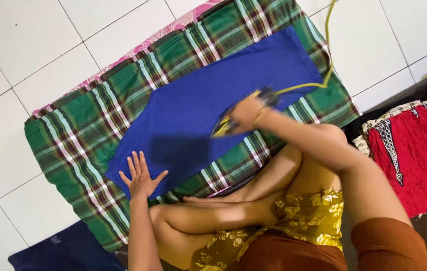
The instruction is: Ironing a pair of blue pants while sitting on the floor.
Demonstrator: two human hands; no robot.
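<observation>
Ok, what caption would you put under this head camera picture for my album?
Right hand grips an iron on blue cloth while the left hand presses its edge flat.

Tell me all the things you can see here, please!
blue cloth: one, blue, spread flat on the plaid cloth
plaid cloth: one, green with white and red lines, on the floor
pink cloth: one edge, pink patterned, under the plaid cloth
iron: one, yellow and dark, on the blue cloth
cord: one, yellow-green, from the iron to the top edge
red cloth: one, red with patterned trim, at right
dark blue cloth: one, bottom left
floor: white tiles
left hand: flat on the blue cloth
right hand: gripping the iron
</observation>
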